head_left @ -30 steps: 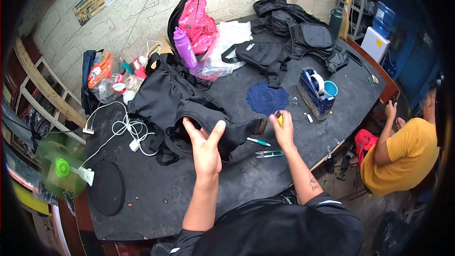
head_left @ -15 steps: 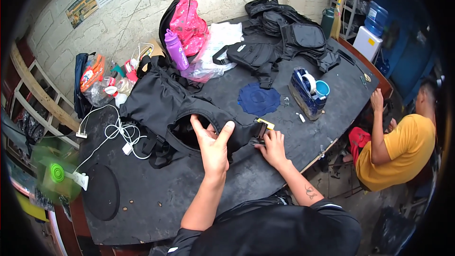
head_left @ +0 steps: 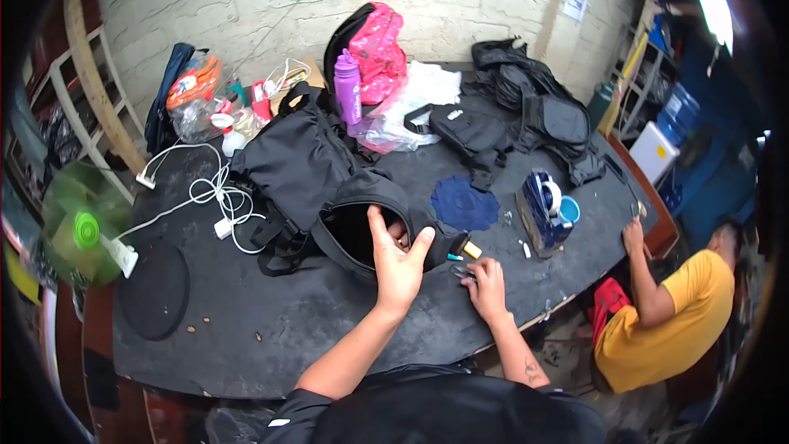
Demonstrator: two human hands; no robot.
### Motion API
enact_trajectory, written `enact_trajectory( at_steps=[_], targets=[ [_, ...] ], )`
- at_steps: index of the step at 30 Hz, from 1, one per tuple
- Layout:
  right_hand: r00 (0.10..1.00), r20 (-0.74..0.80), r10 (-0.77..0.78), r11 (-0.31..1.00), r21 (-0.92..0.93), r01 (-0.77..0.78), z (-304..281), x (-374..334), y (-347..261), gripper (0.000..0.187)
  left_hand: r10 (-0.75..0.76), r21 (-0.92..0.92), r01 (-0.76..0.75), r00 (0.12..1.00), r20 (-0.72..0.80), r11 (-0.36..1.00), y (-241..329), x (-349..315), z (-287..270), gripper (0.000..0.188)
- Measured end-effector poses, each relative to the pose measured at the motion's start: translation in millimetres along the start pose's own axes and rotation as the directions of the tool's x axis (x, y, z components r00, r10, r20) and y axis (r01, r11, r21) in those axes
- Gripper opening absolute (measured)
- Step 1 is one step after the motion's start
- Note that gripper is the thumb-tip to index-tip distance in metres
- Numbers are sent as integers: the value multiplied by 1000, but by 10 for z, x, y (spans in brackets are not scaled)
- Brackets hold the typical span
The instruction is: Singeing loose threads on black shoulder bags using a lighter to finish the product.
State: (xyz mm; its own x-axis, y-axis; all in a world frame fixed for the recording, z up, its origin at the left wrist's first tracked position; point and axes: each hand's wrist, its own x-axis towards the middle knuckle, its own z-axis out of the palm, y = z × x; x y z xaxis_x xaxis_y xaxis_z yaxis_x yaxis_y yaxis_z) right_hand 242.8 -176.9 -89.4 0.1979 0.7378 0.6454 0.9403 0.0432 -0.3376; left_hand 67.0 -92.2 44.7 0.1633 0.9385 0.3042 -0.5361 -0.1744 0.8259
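Observation:
A black bag [head_left: 289, 156] lies across the table with its round opening facing me. My left hand [head_left: 398, 273] is at that opening, fingers inside and thumb outside, closed on the fabric of its edge; the fingertips are partly hidden. To the right, my right hand [head_left: 488, 289] is low over the table, its thumb and fingers drawn together at a small dark metal piece whose kind is unclear. Just beyond those fingers is a small yellow object [head_left: 472, 250] with a bit of teal beside it, next to the bag's edge.
A dark blue fabric piece [head_left: 465, 203], a tape dispenser [head_left: 538, 226] and black bags [head_left: 552, 122] lie further right. A purple bottle [head_left: 348, 92] and pink backpack [head_left: 380, 48] stand behind. White cables [head_left: 215, 189] and a fan [head_left: 85, 230] are left. A person in yellow [head_left: 670, 321] sits right.
The view has shifted, so the table appears lower. My right hand now sits a little apart from the bag and the yellow object. My left hand stays at the bag's opening.

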Motion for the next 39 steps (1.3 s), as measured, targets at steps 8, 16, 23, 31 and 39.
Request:
enact_trajectory(
  at_steps=[8, 16, 23, 31, 39],
  targets=[
    [806, -30, 591, 619, 657, -429, -110, 351, 141, 9, -24, -55, 26, 999, 42, 998, -17, 27, 60, 75],
    [989, -145, 5, 895, 441, 61, -635, 1209, -1068, 11, 30, 58, -34, 998, 60, 998, -118, -6, 126, 76],
    [863, 150, 482, 118, 965, -233, -294, 1313, -409, 12, -62, -55, 68, 992, 114, 996, -89, -26, 141, 78],
    [964, 83, 253, 594, 773, -223, -524, 1118, -776, 16, -88, -50, 92, 992, 86, 994, -29, 15, 162, 82],
    [936, 298, 187, -35, 954, -297, -643, 1181, -667, 14, 180, 215, -180, 984, 20, 960, -76, -56, 120, 41]
  ],
)
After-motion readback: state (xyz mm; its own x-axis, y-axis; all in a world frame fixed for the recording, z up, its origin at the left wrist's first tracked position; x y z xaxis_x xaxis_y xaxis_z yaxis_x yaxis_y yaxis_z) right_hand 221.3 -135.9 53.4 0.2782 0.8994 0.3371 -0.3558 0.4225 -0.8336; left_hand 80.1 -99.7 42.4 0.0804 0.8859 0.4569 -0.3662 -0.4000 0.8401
